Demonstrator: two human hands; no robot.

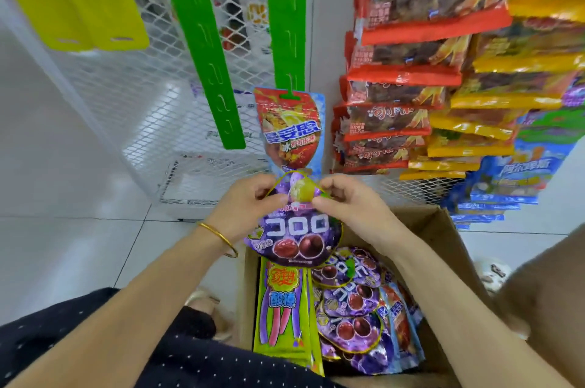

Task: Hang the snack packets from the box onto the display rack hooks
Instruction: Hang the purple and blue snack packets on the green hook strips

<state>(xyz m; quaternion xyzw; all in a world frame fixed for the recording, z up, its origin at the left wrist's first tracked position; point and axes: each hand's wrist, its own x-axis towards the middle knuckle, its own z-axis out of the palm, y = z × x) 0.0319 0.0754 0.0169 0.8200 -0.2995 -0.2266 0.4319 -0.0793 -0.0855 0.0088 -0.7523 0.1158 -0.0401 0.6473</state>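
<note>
Left hand (250, 207) — glossy rounded purple packet (297, 239)

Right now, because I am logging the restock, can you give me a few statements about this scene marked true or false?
1. The left hand and right hand both pinch the top of a purple packet. True.
2. The cardboard box is empty. False: it holds green-yellow packets and more purple ones.
3. A red-and-blue packet hangs on the right green strip. True.
4. The left green strip is full of packets. False: none hang on it.
5. A gold bangle sits on the left wrist. True.
</note>
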